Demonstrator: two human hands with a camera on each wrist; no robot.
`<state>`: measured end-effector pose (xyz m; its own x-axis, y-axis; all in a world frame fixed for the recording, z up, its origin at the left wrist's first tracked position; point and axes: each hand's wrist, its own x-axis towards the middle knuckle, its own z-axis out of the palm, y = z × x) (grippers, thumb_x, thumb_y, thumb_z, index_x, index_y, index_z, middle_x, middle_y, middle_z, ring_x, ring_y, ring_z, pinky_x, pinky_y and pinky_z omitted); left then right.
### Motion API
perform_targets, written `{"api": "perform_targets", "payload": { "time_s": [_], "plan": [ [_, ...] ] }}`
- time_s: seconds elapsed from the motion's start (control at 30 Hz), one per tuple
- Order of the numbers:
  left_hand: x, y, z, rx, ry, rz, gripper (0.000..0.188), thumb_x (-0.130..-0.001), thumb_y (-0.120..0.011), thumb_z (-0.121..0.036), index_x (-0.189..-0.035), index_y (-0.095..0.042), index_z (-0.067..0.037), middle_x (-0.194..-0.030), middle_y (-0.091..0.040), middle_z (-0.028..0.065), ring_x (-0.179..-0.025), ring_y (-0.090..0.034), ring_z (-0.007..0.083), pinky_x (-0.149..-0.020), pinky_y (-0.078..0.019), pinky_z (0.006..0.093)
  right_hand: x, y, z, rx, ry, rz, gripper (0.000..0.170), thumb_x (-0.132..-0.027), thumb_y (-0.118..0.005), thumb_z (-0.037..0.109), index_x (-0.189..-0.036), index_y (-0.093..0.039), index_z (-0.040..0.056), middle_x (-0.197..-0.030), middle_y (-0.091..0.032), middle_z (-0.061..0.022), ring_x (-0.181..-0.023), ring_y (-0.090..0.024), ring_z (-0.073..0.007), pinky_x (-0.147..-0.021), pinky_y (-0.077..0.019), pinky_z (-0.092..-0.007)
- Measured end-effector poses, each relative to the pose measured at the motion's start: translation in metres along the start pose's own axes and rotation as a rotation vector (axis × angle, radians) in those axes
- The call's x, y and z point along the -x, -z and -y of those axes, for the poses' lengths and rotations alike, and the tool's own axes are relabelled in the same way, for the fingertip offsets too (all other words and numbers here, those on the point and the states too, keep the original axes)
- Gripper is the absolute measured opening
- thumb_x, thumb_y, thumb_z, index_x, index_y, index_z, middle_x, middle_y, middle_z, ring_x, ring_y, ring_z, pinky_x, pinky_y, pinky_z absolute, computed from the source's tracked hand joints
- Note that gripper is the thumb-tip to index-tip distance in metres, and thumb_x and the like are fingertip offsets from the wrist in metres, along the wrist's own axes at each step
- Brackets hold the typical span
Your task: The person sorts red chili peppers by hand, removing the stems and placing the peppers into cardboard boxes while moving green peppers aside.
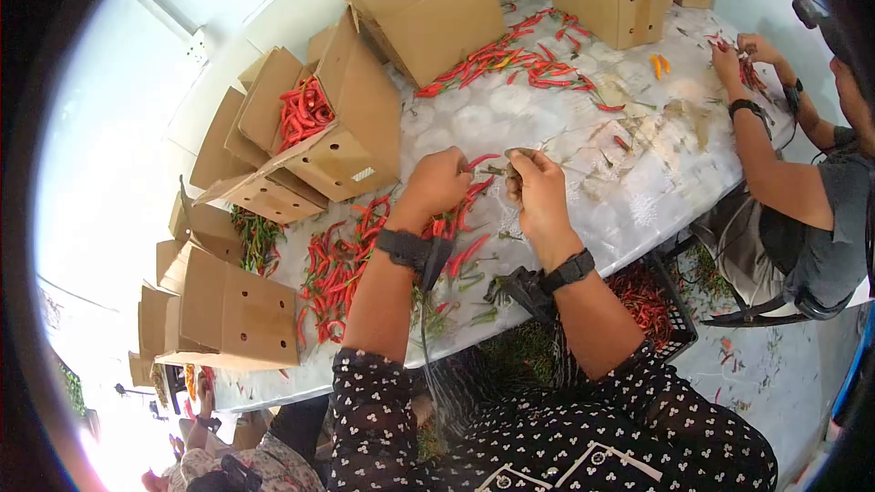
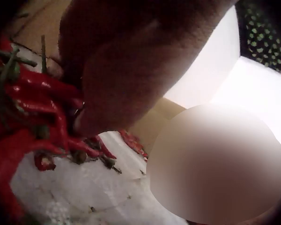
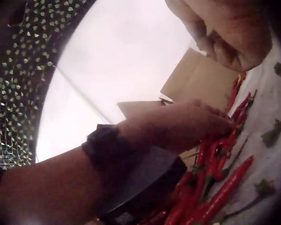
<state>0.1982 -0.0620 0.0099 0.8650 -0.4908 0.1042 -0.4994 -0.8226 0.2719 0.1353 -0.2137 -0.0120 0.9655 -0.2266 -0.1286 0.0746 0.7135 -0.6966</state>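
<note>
In the head view my left hand grips a red chili pepper, whose end pokes out toward the right hand. The left wrist view has that hand's fingers curled close against glossy red chilies, partly hiding them. My right hand stands just to the right, fingers curled and thumb near the index fingertip; no chili shows in it. From the right wrist view its curled fingers hang above the table. Under and beside the left hand lies a heap of red chilies, with green stems scattered near the table's front edge.
Cardboard boxes line the far and left sides, one filled with red chilies. More chilies lie along the back. Another person works at the right, above a black crate of chilies. Someone else sits at lower left.
</note>
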Motion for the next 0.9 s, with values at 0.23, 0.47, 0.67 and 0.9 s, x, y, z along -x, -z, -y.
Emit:
{"api": "perform_targets", "payload": {
  "time_s": [0.23, 0.47, 0.67, 0.9],
  "plan": [
    [0.051, 0.031, -0.030, 0.288, 0.117, -0.148, 0.021, -0.070, -0.063, -0.017, -0.080, -0.054, 0.000, -0.076, -0.058, 0.0179, -0.073, -0.056, 0.0321, -0.065, -0.0441, 0.0380, 0.015, -0.011, -0.004, 0.244, -0.062, 0.253, 0.016, -0.079, -0.059, 0.011, -0.089, -0.059, -0.0017, -0.065, -0.054, -0.0013, -0.048, -0.044, -0.0072, -0.042, -0.0316, -0.0210],
    [0.075, 0.033, -0.036, 0.282, -0.091, -0.314, 0.018, -0.072, -0.062, -0.012, -0.081, -0.055, 0.001, -0.083, -0.055, 0.0141, -0.083, -0.054, 0.0289, -0.073, -0.0427, 0.0343, 0.027, -0.013, -0.009, 0.193, -0.042, 0.296, 0.013, -0.079, -0.062, 0.013, -0.082, -0.061, 0.0007, -0.065, -0.055, 0.0010, -0.050, -0.044, -0.0049, -0.044, -0.0327, -0.0201],
    [0.088, 0.034, -0.040, 0.437, -0.007, -0.351, 0.016, -0.075, -0.060, -0.012, -0.082, -0.057, 0.002, -0.087, -0.056, 0.0156, -0.083, -0.055, 0.0285, -0.073, -0.0431, 0.0344, 0.029, -0.017, -0.018, 0.084, -0.083, 0.313, 0.012, -0.079, -0.062, 0.014, -0.082, -0.061, 0.0023, -0.065, -0.055, 0.0020, -0.050, -0.044, -0.0044, -0.043, -0.0333, -0.0202],
    [0.092, 0.031, -0.045, 0.399, 0.141, -0.425, 0.017, -0.078, -0.058, -0.013, -0.081, -0.056, 0.004, -0.069, -0.058, 0.0121, -0.061, -0.053, 0.0144, -0.059, -0.0430, 0.0283, 0.032, -0.021, -0.019, 0.018, -0.122, 0.361, 0.011, -0.081, -0.060, 0.013, -0.084, -0.059, 0.0026, -0.061, -0.053, 0.0012, -0.047, -0.044, -0.0057, -0.041, -0.0323, -0.0203]
  ]
}}
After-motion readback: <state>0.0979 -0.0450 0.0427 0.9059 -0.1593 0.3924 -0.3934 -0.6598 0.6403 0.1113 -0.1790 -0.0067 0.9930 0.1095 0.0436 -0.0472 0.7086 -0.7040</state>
